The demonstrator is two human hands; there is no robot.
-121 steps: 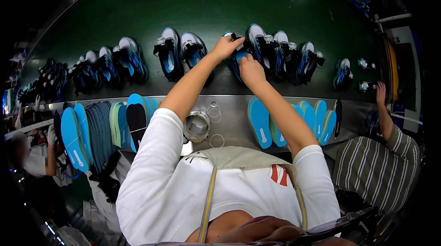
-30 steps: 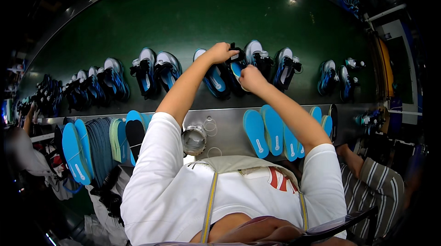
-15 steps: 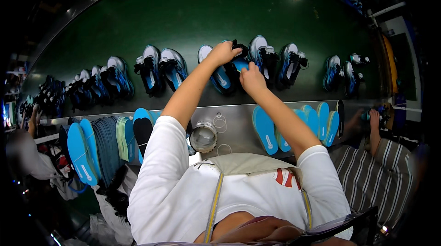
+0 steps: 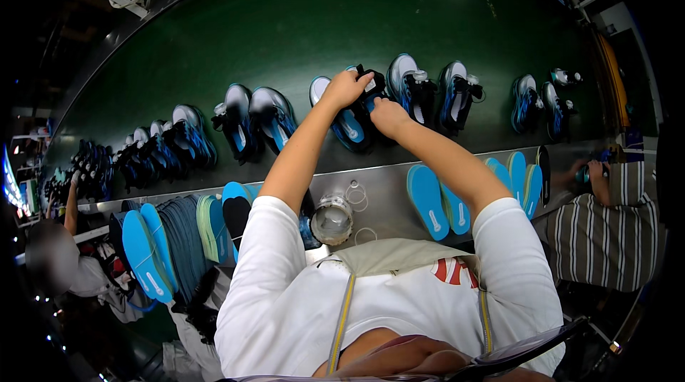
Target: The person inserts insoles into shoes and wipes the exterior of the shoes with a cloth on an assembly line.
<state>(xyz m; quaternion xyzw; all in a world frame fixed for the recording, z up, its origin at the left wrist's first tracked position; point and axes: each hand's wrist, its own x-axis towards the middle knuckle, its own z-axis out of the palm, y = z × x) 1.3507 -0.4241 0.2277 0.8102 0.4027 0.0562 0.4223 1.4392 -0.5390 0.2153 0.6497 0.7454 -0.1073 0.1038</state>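
Observation:
My left hand (image 4: 347, 89) grips the black tongue of a shoe (image 4: 378, 83), pulling its opening apart. At that opening my right hand (image 4: 389, 118) has its fingers closed around the heel end of a blue insole (image 4: 369, 103); most of the insole is inside the shoe, hidden by the upper and my fingers. Just left, under my left wrist, stands the matching shoe (image 4: 349, 127), with a blue insole lying in it. To the right is another pair of grey, black and blue shoes (image 4: 404, 71), with whitish lining showing inside.
Several more shoes (image 4: 273, 114) line the green belt (image 4: 342, 11) to the left, and a pair (image 4: 524, 103) stands farther right. Along the metal ledge (image 4: 385, 189) lean blue insoles (image 4: 428, 203), beside a clear jar (image 4: 332, 221) and rubber bands. A person in striped clothing (image 4: 606, 239) is at right.
Less of the blue insole shows at the shoe's opening, and my right hand sits a little lower there. My left hand keeps its grip on the tongue. The whole view has tilted slightly.

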